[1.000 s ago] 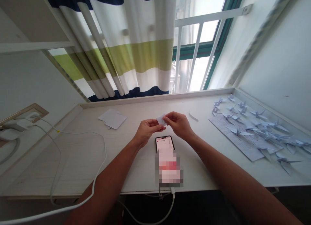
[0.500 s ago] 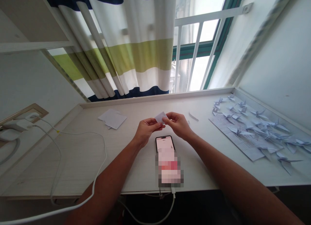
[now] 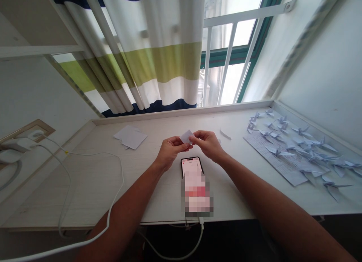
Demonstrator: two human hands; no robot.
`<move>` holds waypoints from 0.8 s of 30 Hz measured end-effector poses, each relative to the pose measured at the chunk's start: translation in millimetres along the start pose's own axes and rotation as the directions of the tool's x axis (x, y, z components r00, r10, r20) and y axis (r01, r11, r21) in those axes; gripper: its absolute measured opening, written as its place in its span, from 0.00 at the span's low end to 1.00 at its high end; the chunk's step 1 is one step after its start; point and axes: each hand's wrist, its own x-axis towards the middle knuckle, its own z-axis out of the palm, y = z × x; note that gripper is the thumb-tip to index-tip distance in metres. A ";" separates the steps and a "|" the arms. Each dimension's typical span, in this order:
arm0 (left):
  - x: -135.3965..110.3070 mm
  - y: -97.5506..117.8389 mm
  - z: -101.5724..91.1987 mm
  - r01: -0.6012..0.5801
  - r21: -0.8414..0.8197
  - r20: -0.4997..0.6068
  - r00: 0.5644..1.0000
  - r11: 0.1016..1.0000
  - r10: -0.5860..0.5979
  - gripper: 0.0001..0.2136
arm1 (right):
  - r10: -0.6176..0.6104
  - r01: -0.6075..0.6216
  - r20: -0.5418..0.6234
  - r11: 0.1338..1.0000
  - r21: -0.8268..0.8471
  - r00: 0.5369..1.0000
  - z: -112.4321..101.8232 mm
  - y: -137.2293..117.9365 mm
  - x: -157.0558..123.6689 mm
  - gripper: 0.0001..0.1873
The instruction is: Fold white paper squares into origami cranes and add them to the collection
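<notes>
A small folded piece of white paper (image 3: 186, 136) is pinched between both hands above the white desk (image 3: 158, 126). My left hand (image 3: 169, 151) grips its lower left edge with thumb and fingers closed. My right hand (image 3: 207, 144) pinches its right edge. Just below the hands a phone (image 3: 192, 167) lies flat on the desk with its screen lit and a cable plugged into its near end.
Several folded paper cranes (image 3: 299, 145) lie on a printed sheet (image 3: 283, 169) at the right. A few loose paper squares (image 3: 130, 136) lie at the back left, a paper strip (image 3: 225, 134) behind my right hand. A white charger cable (image 3: 93, 154) loops across the left. Curtain and window bars stand behind.
The paper was turned slightly between my fingers, its flat face now tipped up. The hands stayed in the same place above the phone.
</notes>
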 end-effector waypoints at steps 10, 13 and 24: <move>0.5 -1.4 0.3 0.022 -0.025 -0.005 1.000 0.999 -0.022 0.19 | 0.018 -0.018 -0.015 1.000 0.022 1.000 0.1 3.0 0.7 0.21; 1.0 -2.2 1.2 0.030 -0.020 -0.033 0.999 0.999 -0.031 0.19 | 0.024 -0.024 0.000 0.999 0.043 1.000 -0.1 -0.7 -0.5 0.22; 0.6 -1.4 4.1 -0.046 0.055 -0.120 0.991 0.997 0.053 0.20 | 0.007 -0.007 -0.006 0.999 0.047 1.000 4.1 -0.7 -1.1 0.22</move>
